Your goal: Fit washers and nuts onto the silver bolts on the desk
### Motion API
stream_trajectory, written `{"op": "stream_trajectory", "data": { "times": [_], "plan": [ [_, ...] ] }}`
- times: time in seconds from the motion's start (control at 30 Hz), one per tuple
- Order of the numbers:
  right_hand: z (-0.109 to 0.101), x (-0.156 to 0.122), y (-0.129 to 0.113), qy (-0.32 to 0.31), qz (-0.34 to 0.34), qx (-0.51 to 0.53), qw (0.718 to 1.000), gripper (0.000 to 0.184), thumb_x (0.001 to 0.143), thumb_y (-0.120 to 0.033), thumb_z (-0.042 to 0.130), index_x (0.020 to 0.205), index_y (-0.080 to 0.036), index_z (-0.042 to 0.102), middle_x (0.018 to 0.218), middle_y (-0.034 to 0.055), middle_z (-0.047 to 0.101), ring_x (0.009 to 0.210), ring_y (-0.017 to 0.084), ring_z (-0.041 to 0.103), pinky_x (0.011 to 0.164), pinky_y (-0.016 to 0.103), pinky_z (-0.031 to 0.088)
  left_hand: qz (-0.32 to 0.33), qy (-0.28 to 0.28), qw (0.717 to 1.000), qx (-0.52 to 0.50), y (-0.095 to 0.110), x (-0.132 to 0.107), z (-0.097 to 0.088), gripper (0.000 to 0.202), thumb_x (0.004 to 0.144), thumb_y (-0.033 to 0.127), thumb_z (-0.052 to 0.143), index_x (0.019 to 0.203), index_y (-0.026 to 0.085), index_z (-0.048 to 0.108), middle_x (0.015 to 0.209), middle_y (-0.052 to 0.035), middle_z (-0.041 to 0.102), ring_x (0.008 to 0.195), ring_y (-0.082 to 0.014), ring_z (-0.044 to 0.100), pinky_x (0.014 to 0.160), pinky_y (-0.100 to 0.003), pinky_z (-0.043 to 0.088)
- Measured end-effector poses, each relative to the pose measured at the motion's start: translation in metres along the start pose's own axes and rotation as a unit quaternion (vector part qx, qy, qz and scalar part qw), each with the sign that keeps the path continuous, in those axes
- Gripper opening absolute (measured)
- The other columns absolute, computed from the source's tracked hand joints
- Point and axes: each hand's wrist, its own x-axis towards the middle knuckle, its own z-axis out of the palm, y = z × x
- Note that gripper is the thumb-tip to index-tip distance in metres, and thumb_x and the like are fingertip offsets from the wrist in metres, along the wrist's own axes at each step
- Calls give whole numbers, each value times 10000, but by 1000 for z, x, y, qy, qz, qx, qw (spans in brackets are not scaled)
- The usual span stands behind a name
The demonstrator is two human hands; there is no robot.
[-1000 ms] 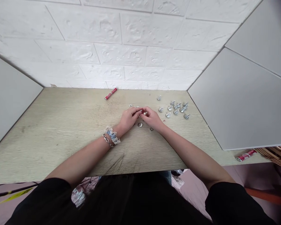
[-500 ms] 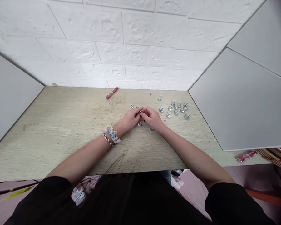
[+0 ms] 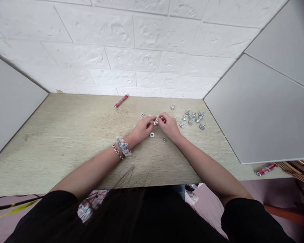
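My left hand (image 3: 142, 129) has its thumb and fingers curled at the edge of a flat metal washer (image 3: 155, 123). Opposite it, my right hand (image 3: 169, 127) pinches the small shiny bolt (image 3: 157, 117) just above that washer. The fingertips partly cover both pieces, so I cannot tell whether the bolt passes through the washer. Below the hands lie a loose washer (image 3: 152, 134) and a metal nut (image 3: 164, 140). Another nut (image 3: 142, 115) rests beyond my left hand, where more small metal parts are partly hidden by the fingers.
Several bolts with washers (image 3: 191, 115) stand grouped on the wooden tabletop (image 3: 73, 141) to the right. A red tube (image 3: 121, 101) lies near the white brick wall (image 3: 119, 55). At the right edge are another red tube (image 3: 266, 169) and a wicker basket (image 3: 300, 171).
The bolt between my hands has gone from lying flat to more upright, and the washer under it now shows. My right hand has shifted slightly right, and its fingers are more curled.
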Motion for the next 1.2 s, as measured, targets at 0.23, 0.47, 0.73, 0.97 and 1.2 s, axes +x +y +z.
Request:
{"op": "stream_trajectory", "data": {
  "times": [0.23,0.47,0.73,0.97,1.2],
  "plan": [
    [0,2,0,-29,-16,-95,995,124,813,-271,473,842,-211,577,692,3,589,635,147,498,625,277,344,36,-16,999,1,2,0,0,300,866,122,458,1066,153,678,1098,-74,682,994,-153,630,938,-313,504],
    [3,-1,-3,-74,-39,-145,986,218,818,-258,470,973,-211,615,910,57,665,776,193,547,644,295,350,41,-29,999,10,0,0,0,279,870,127,456,1048,150,670,1090,-77,680,1028,-168,621,962,-335,494],
    [2,-2,-8,-116,-54,-184,975,275,868,-310,459,1062,-228,635,974,54,664,874,200,569,686,298,370,-14,-10,1000,25,1,1,-1,294,828,82,439,1037,125,641,1000,-73,655,968,-168,598,914,-307,487],
    [2,1,-7,-123,-47,-240,962,264,918,-323,413,959,-192,639,976,55,654,909,189,569,690,280,369,-23,-15,999,24,2,1,-1,260,831,107,425,972,151,638,959,-55,647,927,-168,586,900,-321,481],
    [2,3,-5,-139,-61,-289,945,304,940,-298,393,921,-182,674,942,74,633,876,185,567,709,281,376,-10,-33,999,19,0,1,0,240,825,126,425,926,153,642,914,-52,636,893,-168,583,863,-315,481]
  ]
}}
